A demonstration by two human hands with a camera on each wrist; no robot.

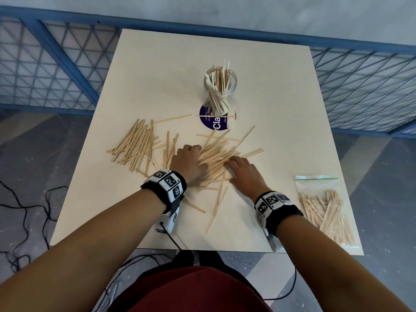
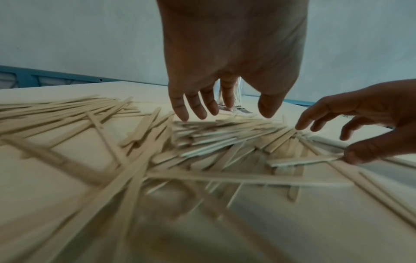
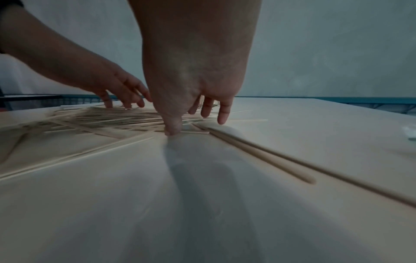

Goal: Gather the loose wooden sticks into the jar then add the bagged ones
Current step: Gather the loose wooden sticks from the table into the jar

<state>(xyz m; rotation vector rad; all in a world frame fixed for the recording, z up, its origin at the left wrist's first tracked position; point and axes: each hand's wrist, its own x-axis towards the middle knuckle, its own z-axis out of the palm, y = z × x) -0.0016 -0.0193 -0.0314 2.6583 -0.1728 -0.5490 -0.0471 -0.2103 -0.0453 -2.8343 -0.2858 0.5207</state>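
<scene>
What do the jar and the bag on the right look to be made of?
The jar looks like clear glass or hard plastic: the sticks inside show through its glossy wall, and I cannot tell which. The bag looks like thin clear plastic film, wrinkled and shiny, with a green zip strip along its top.

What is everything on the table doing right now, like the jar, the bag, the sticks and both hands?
jar: upright, open, partly filled with sticks.
bag: lying flat, zipped, sticks inside.
loose sticks: scattered on the table.
left hand: fingers spread, touching the middle pile.
right hand: fingers spread, touching the same pile.
</scene>
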